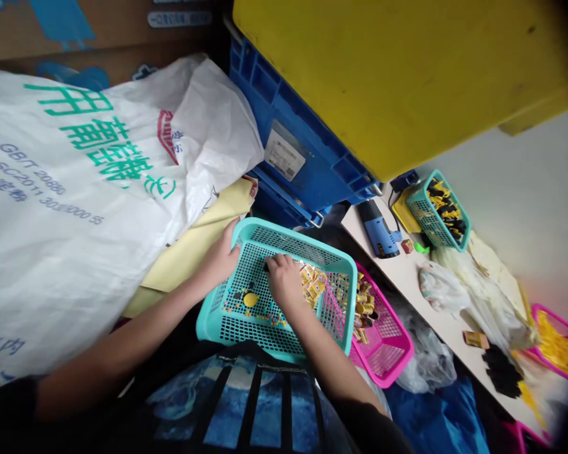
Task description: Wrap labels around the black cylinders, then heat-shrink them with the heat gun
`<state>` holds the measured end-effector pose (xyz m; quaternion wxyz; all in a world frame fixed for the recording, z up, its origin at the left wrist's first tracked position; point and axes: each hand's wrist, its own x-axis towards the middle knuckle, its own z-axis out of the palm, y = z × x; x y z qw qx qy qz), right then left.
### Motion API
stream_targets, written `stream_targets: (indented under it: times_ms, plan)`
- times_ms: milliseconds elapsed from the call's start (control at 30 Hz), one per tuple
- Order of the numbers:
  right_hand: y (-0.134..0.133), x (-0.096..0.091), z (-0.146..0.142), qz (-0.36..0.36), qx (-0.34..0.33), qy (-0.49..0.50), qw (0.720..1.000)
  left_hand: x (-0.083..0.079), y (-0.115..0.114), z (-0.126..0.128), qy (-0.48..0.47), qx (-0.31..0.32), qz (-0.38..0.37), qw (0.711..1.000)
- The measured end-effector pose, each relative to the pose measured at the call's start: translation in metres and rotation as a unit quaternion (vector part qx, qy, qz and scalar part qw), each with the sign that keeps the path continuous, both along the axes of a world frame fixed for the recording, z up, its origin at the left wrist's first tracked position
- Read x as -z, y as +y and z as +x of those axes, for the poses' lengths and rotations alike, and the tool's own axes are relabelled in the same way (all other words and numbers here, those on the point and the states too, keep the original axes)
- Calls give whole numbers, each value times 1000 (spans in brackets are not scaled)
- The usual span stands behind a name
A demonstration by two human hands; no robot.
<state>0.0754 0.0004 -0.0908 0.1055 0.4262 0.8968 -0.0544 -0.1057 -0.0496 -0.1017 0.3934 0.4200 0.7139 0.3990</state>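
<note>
- One big white sack (137, 208) fills the left side, reaching close to the left forearm; best not to let that elbow drag on its slack plastic.
- Blue crate (322, 170): stands beyond the basket's far side, so any tilt of the basket should be small.
- Teal basket (303, 241): sits in front of the body, its near edge at the shirt. What bears its weight I cannot tell; held level, its loose contents should roll less.
- Pink basket (383, 353): partly beneath the teal one, showing through the mesh at the right; pressing down over that overlap might rock things.
- Left hand (221, 258): closed over the teal rim at the far left corner, a sound brace against the other hand's pushing.
- Right hand (286, 277): inside the teal basket, fingers bent and drawn together. Light fingertip work suits such small items.
- Gold-wrapped pieces (313, 282): heaped in the teal basket, right of that hand; the wrist should avoid sweeping them leftward.
- Yellow disc (250, 299): flat on the mesh, left of the right hand, easiest lifted by its edge.
- Dark piece (266, 266): at the right fingertips; pinched or merely touched, I cannot tell.
- Coloured beads (273, 320): scattered toward the near side; brushing could spread them.
</note>
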Motion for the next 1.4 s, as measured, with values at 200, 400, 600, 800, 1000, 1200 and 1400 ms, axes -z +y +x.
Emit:
stream_targets:
  times_ms: [200, 400, 600, 800, 1000, 1200, 1400]
  plan:
    - [16, 4, -2, 56, 11, 53, 997, 5, 1, 0, 1, 0, 2, 1000]
    - [-20, 13, -19, -33, -160, 73, 984, 8, 2, 0, 4, -3, 19, 1000]
    - [-26, -8, 14, -56, -149, 167, 973, 8, 0, -1, -16, -5, 23, 1000]
    - [-23, -4, 30, -54, -84, 120, 988, 5, 1, -2, -23, -14, 14, 1000]
    - [-39, -7, 14, -142, 78, 212, 964, 3, 6, -2, -21, -15, 19, 1000]
    - [-39, 11, -3, -159, 30, 20, 987, 8, 9, -3, -16, -15, 26, 999]
    - [-33, 14, -12, -142, 3, -9, 990, 10, 8, -3, -14, -19, 31, 999]
